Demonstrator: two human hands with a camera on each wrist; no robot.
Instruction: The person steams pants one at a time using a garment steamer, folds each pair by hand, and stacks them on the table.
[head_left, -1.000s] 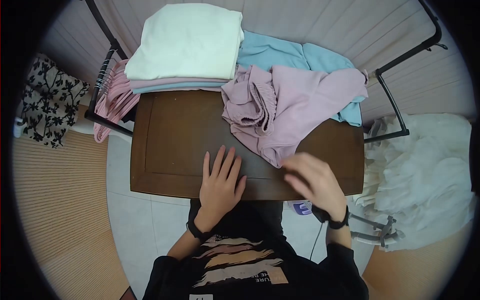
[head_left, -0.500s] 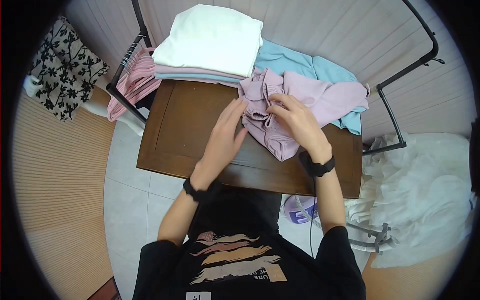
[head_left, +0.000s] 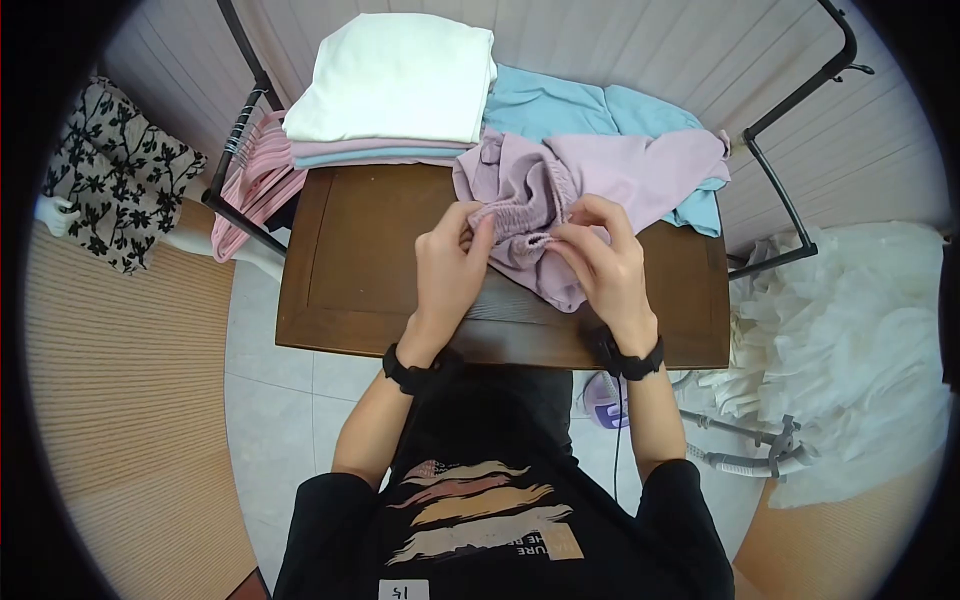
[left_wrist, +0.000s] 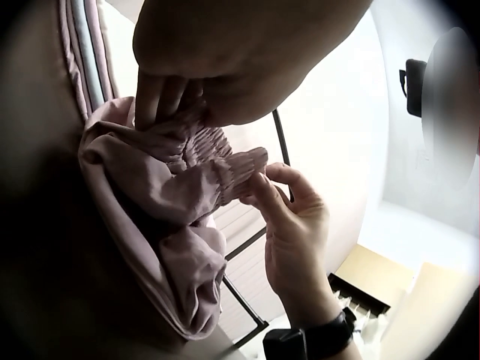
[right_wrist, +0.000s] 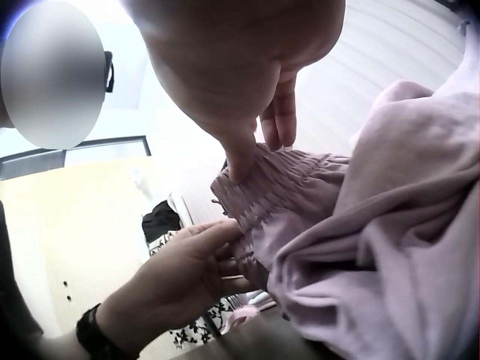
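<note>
A crumpled pink garment (head_left: 640, 165) lies on the brown table, its gathered elastic edge raised between both hands. The left hand (head_left: 448, 270) pinches that edge on its left side, fingers curled behind it. On the other side the right hand (head_left: 610, 265) pinches the gathered edge between thumb and fingers. In the left wrist view the right hand (left_wrist: 296, 232) grips the end of the elastic band (left_wrist: 240, 172). The right wrist view shows the left hand (right_wrist: 176, 277) holding the lower side of the same gathered band (right_wrist: 262, 184).
Folded clothes with a white one (head_left: 400, 80) on top stand at the table's back left. A blue garment (head_left: 550, 105) lies partly under the pink one. Pink hangers (head_left: 262, 180) hang at left; white ruffled fabric (head_left: 850, 350) is at right, beyond the table (head_left: 370, 250).
The left hand has risen from the table and moved to the pink garment. The right hand has also moved onto it. Both now pinch its gathered edge, which is lifted and spread.
</note>
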